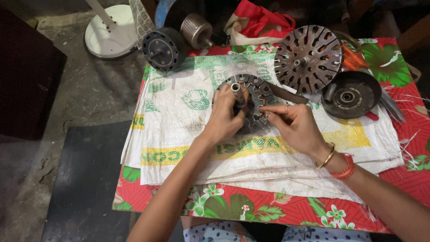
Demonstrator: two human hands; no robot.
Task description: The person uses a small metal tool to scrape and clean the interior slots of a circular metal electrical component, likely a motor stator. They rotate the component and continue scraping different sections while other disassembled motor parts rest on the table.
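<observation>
Sitting at the table (277,210), I am working on a white sack (188,134) spread over it. A round slotted metal core (255,96) is lying in the middle. My left hand (224,118) is gripping its shaft (236,88). My right hand (295,127) is pinching at its edge, fingers close together.

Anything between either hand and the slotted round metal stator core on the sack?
Nothing visible. The left hand already grips the slotted round metal stator core at its centre shaft, and the right hand has fingertips on its slots.
</observation>
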